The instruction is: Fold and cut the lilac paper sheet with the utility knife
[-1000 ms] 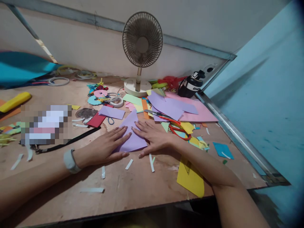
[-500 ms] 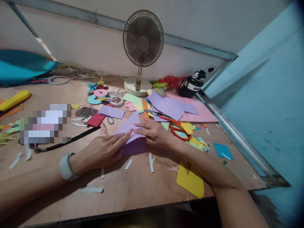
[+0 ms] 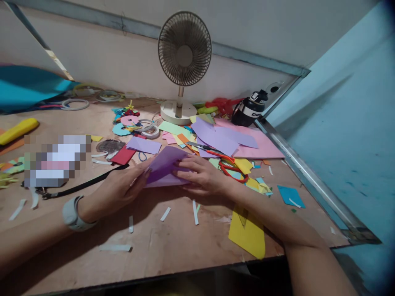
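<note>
A purple sheet of paper (image 3: 168,164), partly folded and raised off the table, spans the gap between my two hands. My left hand (image 3: 121,187), with a pale watch on its wrist, grips the sheet's left edge between thumb and fingers. On the other side, my right hand (image 3: 202,174) holds the sheet's right part, its fingertips on the inner face. Orange-handled scissors (image 3: 233,166) lie just beyond my right hand, near more purple sheets (image 3: 216,137). A small purple piece (image 3: 143,145) lies behind my left hand.
A fan (image 3: 184,55) and a black-and-white bottle (image 3: 249,109) stand at the back. Yellow paper (image 3: 247,234) lies by my right forearm. A black strap (image 3: 89,181), white strips and coloured scraps are scattered about. The table's front edge (image 3: 185,271) runs below.
The purple sheet has been lifted and opened from lying flat under my hands. My left hand has moved left and now grips its edge. An orange strip behind it lies at a different angle.
</note>
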Motion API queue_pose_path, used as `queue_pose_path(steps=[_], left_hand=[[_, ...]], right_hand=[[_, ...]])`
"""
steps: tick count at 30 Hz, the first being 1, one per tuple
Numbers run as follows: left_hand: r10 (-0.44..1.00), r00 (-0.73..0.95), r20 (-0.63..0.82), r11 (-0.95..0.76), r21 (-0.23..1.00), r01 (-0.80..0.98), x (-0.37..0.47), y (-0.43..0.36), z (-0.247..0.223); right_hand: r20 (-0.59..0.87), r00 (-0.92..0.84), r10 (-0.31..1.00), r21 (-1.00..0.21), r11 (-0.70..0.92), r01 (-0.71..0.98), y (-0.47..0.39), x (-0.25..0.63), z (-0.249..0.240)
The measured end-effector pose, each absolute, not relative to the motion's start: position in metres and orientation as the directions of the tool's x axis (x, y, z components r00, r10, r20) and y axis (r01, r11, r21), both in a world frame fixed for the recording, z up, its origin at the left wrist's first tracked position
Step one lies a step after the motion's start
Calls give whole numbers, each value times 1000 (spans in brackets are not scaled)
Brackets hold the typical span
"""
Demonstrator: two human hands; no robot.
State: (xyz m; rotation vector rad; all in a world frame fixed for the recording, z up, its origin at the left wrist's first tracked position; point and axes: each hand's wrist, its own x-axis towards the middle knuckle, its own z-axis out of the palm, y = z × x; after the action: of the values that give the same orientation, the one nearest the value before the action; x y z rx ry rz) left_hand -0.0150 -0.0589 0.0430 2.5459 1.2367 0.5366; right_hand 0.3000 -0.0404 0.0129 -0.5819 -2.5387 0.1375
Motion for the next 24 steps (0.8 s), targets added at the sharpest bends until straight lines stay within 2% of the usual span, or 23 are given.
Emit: queue_pose_path(steps=[4, 6, 9, 12, 14, 16, 18, 20, 22, 24], left_hand=[[828, 512, 228, -543, 549, 636, -23, -64, 37], [870, 442, 221, -473, 631, 616, -25, -66, 38], [908, 390, 155, -364, 754, 547, -26, -64, 38], [928, 368, 60, -264, 804, 533, -33, -57, 31], [935, 353, 23, -259, 723, 640, -41, -53, 23], [911, 412, 24, -362, 523, 771, -48, -52, 15], [872, 465, 150, -489, 282, 826, -51, -56, 12], [767, 574, 286, -625, 136, 768, -52, -62, 12], [599, 756, 263, -800, 149, 582, -51, -64, 17], [417, 902, 110, -880, 299, 370, -52, -61, 23]], right_hand=[[464, -695, 550, -406, 829, 385, -53, 295, 10], [489, -676, 551, -437, 826, 357, -55, 297, 7], [543, -716, 438, -332, 896, 296, -53, 300, -1], [476, -826, 303, -227, 949, 217, -56, 304, -9], [425, -866, 265, -243, 955, 173, -61, 307, -13], [412, -869, 273, -304, 941, 151, -66, 310, -17], [401, -858, 320, -390, 908, 156, -70, 314, -21], [386, -852, 352, -480, 866, 140, -70, 317, -26], [382, -850, 364, -567, 818, 96, -68, 321, -29], [377, -844, 382, -637, 768, 63, -66, 324, -29]])
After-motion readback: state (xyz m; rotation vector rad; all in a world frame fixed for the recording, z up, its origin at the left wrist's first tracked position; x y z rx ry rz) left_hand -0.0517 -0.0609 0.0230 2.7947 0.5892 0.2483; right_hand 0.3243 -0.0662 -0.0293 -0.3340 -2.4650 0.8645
